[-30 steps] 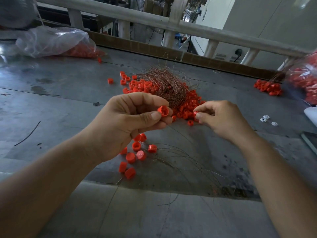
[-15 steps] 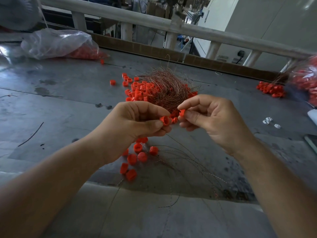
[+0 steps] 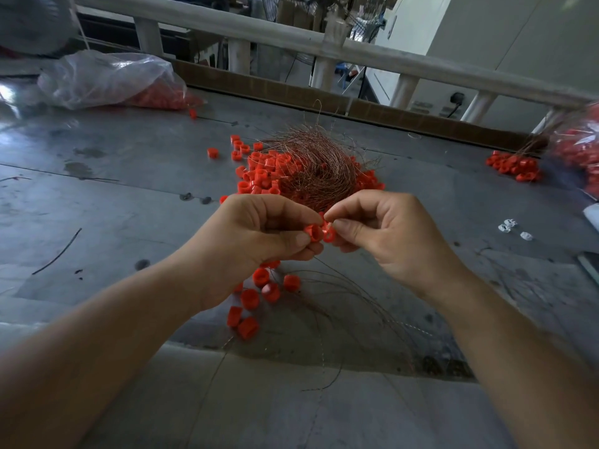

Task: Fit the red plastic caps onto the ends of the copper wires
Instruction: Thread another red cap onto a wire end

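Note:
My left hand (image 3: 256,234) pinches a red cap (image 3: 313,232) between thumb and fingers above the table. My right hand (image 3: 385,234) pinches a second red cap (image 3: 328,231) and holds it against the first one. Thin copper wires (image 3: 340,293) trail down from my hands onto the table. Behind my hands lies a tangled bundle of copper wire (image 3: 316,171) on a heap of loose red caps (image 3: 262,176). Several caps on wire ends (image 3: 259,296) lie below my left hand.
The grey metal table (image 3: 107,196) carries a clear bag of red caps (image 3: 107,81) at the back left. Another bag (image 3: 580,150) and a small pile of caps (image 3: 515,166) sit at the right. Small white pieces (image 3: 512,226) lie at the right. A railing (image 3: 291,37) runs behind.
My right hand came from the pile with a cap to my left hand. The two caps now touch. The camera has tilted slightly.

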Demonstrator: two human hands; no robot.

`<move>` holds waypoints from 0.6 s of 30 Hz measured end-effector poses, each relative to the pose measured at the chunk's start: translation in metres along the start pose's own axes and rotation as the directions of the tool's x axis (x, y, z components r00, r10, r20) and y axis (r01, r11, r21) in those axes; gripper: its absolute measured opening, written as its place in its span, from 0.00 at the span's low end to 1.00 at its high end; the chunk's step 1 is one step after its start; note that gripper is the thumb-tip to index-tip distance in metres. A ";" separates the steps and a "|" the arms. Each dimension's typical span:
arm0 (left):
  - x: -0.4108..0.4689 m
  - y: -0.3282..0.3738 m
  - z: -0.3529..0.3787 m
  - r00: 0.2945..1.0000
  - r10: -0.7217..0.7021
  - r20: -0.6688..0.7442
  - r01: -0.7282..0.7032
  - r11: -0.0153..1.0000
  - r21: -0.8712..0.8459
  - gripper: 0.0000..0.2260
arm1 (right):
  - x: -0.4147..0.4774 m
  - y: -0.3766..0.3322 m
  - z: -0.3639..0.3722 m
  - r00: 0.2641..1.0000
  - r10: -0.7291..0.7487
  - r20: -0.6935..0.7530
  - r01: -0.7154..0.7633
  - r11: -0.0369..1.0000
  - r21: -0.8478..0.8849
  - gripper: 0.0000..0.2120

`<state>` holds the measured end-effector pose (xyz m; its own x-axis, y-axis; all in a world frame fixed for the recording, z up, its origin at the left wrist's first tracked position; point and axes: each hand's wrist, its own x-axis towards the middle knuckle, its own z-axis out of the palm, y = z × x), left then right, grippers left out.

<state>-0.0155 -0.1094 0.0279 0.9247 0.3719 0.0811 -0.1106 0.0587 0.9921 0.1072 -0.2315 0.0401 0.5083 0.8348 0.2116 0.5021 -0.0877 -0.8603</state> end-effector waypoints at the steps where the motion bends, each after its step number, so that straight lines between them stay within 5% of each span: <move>1: 0.000 0.000 0.000 1.000 0.005 0.004 -0.005 1.000 0.002 0.10 | 0.000 0.001 0.001 1.000 0.006 0.008 -0.006 1.000 0.008 0.10; 10: 0.001 -0.002 -0.001 1.000 0.016 -0.014 -0.016 0.999 0.035 0.11 | -0.003 0.000 0.009 0.997 0.036 0.068 -0.045 0.991 0.129 0.13; 18: 0.002 0.000 -0.004 0.998 0.054 -0.035 -0.054 0.999 -0.003 0.10 | -0.001 -0.004 0.003 0.999 -0.015 -0.034 0.020 0.987 0.160 0.09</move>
<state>-0.0151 -0.1051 0.0280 0.9041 0.4068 0.1312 -0.1618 0.0416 0.9859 0.1025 -0.2302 0.0415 0.5243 0.8170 0.2402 0.3938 0.0175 -0.9190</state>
